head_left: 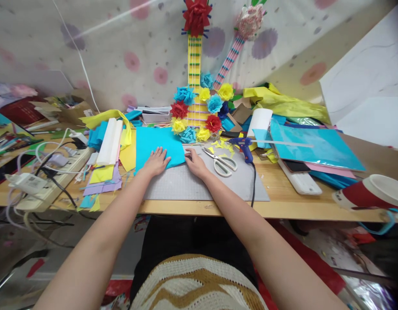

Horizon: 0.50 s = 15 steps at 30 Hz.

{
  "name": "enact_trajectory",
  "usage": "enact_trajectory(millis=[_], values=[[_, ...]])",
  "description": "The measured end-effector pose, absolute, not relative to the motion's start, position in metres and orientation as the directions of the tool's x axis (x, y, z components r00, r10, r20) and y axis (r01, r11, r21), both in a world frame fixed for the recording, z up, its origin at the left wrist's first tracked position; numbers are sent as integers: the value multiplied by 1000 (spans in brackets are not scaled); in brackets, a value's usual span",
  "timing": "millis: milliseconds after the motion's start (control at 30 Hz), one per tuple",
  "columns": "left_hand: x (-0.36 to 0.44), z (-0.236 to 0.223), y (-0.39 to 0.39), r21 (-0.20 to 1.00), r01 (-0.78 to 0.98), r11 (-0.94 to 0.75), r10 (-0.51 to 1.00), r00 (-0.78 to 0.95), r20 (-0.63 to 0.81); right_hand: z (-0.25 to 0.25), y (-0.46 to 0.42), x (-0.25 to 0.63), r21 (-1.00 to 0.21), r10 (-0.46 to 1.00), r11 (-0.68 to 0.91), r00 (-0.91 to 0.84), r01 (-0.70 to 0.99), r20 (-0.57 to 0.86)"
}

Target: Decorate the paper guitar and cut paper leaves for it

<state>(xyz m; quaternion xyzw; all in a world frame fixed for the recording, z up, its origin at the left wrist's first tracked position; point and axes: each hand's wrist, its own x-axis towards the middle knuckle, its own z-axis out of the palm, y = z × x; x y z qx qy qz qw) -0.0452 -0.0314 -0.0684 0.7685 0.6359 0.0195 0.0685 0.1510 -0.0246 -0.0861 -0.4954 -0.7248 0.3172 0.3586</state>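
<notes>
Tabletop [273, 189] holds scissors [215, 157] beside right hand [195, 164], grip unclear; left hand [156, 162] splays over paper [157, 140].

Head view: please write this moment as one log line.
left hand: flat on blue sheet; right hand: at sheet's right edge; scissors: beside right hand; glue gun: right of scissors

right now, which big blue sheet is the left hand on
The blue sheet over the grey mat, left of the scissors: the left hand lies flat on it. The other, glossy sheet lies right of the glue gun.
</notes>
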Motion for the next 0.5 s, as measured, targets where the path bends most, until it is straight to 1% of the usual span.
enact_trajectory(millis=[67,167,267,333,400,500], values=[[-45,-70,-31,131,974,-186,980,193,-46,-87,-25,149,-826,956,280,-216,488,196],[-45,-69,-31,144,972,-185,979,194,-53,-87,-23,144,-846,979,199,-136,495,150],[-45,-61,-28,193,968,-161,974,187,-125,-88,-22,141,-835,987,161,-82,527,139],[-45,-55,-25,219,964,-151,963,193,-186,-88,-22,141,-820,983,181,-92,544,156],[-45,-52,-23,210,965,-156,953,203,-225,-87,-23,144,-813,978,208,-126,544,166],[-46,-54,-22,171,970,-174,953,210,-218,-85,-26,149,-820,974,216,-173,531,145]])
